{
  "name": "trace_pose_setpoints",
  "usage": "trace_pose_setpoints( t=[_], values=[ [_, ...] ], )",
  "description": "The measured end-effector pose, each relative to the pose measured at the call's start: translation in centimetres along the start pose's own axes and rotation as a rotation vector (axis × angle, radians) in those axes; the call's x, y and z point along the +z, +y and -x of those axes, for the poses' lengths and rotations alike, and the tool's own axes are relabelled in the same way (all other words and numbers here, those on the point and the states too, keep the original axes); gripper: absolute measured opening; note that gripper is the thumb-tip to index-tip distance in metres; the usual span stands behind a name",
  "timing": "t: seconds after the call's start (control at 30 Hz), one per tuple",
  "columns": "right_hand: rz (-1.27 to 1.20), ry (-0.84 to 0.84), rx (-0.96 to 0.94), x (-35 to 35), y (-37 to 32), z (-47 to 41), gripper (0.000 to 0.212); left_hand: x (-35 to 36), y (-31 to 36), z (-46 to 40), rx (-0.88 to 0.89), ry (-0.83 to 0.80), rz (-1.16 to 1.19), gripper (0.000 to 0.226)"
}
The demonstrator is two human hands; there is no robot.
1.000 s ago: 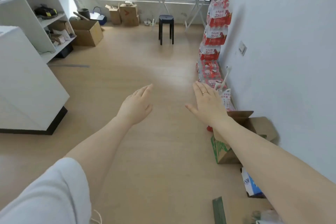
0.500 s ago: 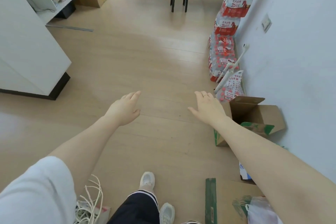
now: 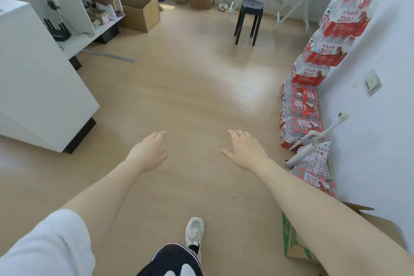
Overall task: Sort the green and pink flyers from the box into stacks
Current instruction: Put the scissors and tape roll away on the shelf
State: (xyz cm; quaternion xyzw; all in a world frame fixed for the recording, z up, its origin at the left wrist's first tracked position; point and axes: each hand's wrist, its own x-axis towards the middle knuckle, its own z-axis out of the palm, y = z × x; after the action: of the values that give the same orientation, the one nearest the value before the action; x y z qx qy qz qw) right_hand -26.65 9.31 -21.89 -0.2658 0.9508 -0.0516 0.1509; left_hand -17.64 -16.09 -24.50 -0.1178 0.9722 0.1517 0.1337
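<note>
Brown cardboard with green print marks the box [image 3: 293, 243] I have to work from; in the head view it stands on the floor against the right wall, mostly hidden under my right forearm, and I cannot see any flyers inside it from here. My left hand [image 3: 149, 152] and my right hand [image 3: 244, 152] hang out in front of me over the bare middle of the floor [image 3: 190, 87], fingers straight and relaxed, each grip wide and holding nothing. The two hands are well apart, and neither touches anything.

As I judge it, I am at the very start: no stack lies on the floor yet. To do this step well I should turn toward the right wall and bring the box opening into view before I reach, since I cannot tell how the flyers lie. The packs of bottled water [image 3: 300, 116] and the white pole [image 3: 313, 139] crowd the wall just beyond the box, so I should lift straight up and lay the stacks toward the middle of the floor, green and pink well apart. My shoe [image 3: 194, 231] stands near the box; I should keep the stacks clear of it.
</note>
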Motion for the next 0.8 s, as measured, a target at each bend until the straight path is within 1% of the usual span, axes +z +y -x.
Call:
trace_pose_setpoints(
  t=[0.2, 0.33, 0.43, 0.5, 0.63, 0.7, 0.8],
  values=[
    [-0.066, 0.044, 0.155, -5.6, 6.3, -11.8, 0.062, -5.5, 3.2, -15.4, 0.104, -0.01, 0.051, 0.064],
    [-0.076, 0.005, 0.216, -8.3, 11.1, -19.8, 0.062, -7.5, 6.1, -24.9, 0.181, -0.016, 0.077, 0.062],
    [-0.165, -0.024, 0.254, -10.3, 14.6, -28.2, 0.057, -9.0, 7.3, -32.9, 0.212, -0.016, 0.065, 0.059],
    [-0.204, -0.047, 0.235, -11.7, 16.4, -34.4, 0.055, -9.9, 7.2, -38.2, 0.18, -0.003, 0.1, 0.059],
    [-0.224, -0.143, 0.127, -15.2, 17.7, -47.0, 0.054, -13.4, 5.4, -47.0, 0.034, -0.006, 0.185, 0.058],
    [-0.19, -0.183, 0.046, -17.2, 17.2, -53.0, 0.053, -15.8, 3.5, -50.9, -0.033, 0.0, 0.186, 0.058],
    [-0.146, -0.211, -0.072, -19.9, 14.8, -62.1, 0.051, -19.6, 0.1, -55.8, -0.152, 0.065, 0.254, 0.057]
  ],
)
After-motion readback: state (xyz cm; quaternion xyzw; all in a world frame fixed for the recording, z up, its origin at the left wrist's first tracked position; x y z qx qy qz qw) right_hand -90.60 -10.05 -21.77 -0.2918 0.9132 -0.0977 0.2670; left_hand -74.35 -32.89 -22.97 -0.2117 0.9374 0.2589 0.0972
